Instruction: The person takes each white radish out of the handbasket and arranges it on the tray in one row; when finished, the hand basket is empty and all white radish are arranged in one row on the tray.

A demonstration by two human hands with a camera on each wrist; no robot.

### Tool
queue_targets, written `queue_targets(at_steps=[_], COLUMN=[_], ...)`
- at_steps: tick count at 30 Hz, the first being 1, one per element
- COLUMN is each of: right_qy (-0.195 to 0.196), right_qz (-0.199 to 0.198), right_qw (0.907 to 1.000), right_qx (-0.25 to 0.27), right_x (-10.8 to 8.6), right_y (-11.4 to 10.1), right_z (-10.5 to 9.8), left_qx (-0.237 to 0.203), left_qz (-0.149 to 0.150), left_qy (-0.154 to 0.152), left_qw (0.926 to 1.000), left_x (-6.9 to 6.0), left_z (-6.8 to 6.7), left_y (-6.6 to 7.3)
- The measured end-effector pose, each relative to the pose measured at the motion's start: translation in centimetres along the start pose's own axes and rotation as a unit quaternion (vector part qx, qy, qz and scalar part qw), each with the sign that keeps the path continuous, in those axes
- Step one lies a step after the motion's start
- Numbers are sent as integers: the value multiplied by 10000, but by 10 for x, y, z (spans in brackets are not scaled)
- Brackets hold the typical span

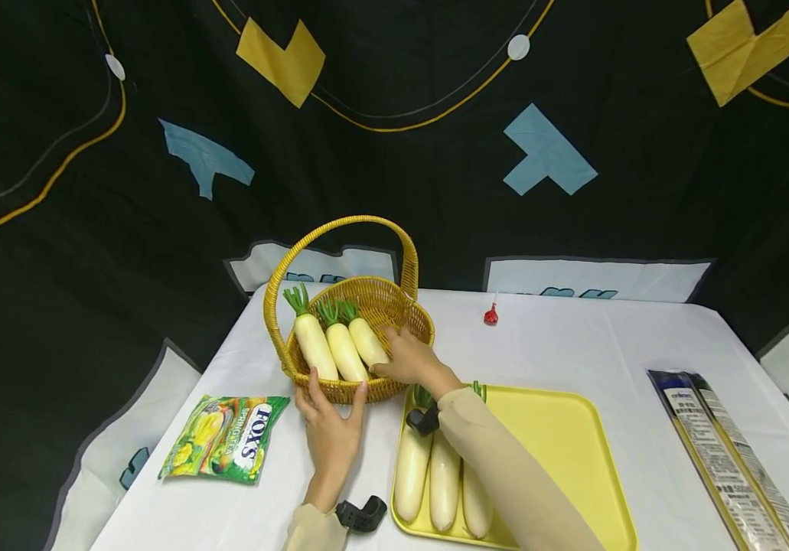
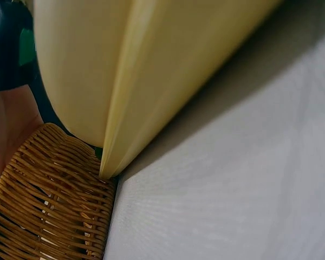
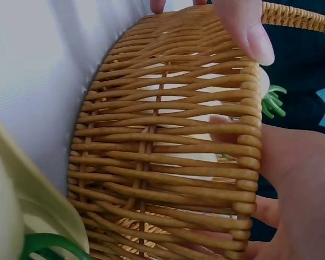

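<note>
If my right hand (image 1: 411,358), whose grip I cannot tell, pushes the nearest radish (image 1: 368,342) in the basket (image 1: 342,394) too hard, the basket could tip toward my left hand (image 1: 332,432), fingers spread at its front.

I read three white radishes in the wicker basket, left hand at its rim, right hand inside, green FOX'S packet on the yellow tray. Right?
Not quite: the green FOX'S packet isn't on the yellow tray; the head view shows it on the white table, left of the tray. Three white radishes in the wicker basket, left hand at its rim, right hand inside: correct.
</note>
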State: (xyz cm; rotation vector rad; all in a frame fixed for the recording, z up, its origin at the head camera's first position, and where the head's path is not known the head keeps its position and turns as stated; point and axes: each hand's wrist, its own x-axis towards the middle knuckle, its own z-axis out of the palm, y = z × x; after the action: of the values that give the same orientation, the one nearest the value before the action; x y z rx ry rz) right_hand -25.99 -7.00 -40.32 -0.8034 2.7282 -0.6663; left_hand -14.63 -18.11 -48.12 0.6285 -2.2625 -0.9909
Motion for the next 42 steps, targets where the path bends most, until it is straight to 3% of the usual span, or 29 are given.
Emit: queue_targets(at_steps=[7,16,25,36,42], right_qy=[-158,-81,-267,-458,-850], right_qz=[-99,-147,-81,198,136], right_qw=[9995,9997,9996,9973,9927], right_qx=[-246,-149,-74,545,845], right_x=[6,15,20,21,22], right_y=[0,3,0,3,5], right_z=[4,6,4,0,-8], left_qx=[5,53,-58,-15,38], left_qz=[44,79,56,84,102], left_qy=[47,124,159,73,72], left_qw=[10000,9999,9998,9999,9999], left_x=[-2,-2,1,0,0], left_z=[1,1,1,1,1], left_y=[-3,-6,-6,-3,-2])
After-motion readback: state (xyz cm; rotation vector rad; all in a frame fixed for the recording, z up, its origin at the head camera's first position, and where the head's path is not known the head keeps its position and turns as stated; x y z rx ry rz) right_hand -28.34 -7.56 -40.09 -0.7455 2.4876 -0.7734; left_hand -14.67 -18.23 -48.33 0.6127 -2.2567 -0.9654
